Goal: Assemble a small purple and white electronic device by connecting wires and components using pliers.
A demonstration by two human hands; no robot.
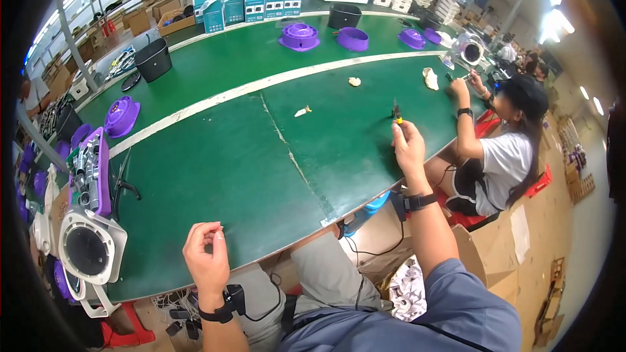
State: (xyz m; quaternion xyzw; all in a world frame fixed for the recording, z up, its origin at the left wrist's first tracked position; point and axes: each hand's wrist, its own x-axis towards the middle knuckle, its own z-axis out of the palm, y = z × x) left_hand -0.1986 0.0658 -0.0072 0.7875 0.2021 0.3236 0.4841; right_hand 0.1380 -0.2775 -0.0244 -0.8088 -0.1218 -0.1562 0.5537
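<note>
Looking down from the head camera, we see the right hand [408, 146] raised above the near edge of the green bench [215, 156], its fingers [399, 132] closed around the lower part of a small yellow-handled screwdriver [396, 113]. The tool stands nearly upright, its long axis running from the fist toward twelve o'clock, with the dark shaft rising out of the top of the grip; we cannot tell whether the tip meets anything. The right forearm climbs from five o'clock, wrist straight, a dark wrist strap [412, 203] around it, so that the hand rides above the bench, not on it.

The left hand [207, 254] lies well apart, at about eight o'clock from the screwdriver, over the near bench edge. Its thumb and forefinger are pinched together with the other fingers curled; whatever they hold, if anything, is too small for us to make out. It also wears a dark wrist strap [225, 306]. The right hand is thus the one on the tool, and the left would have to travel toward two o'clock to reach it.

At nine o'clock from the left hand sit a white fan-like housing [88, 248] and a purple tray of parts [88, 169]. A seated co-worker [502, 150] works at three o'clock from the screwdriver.
</note>
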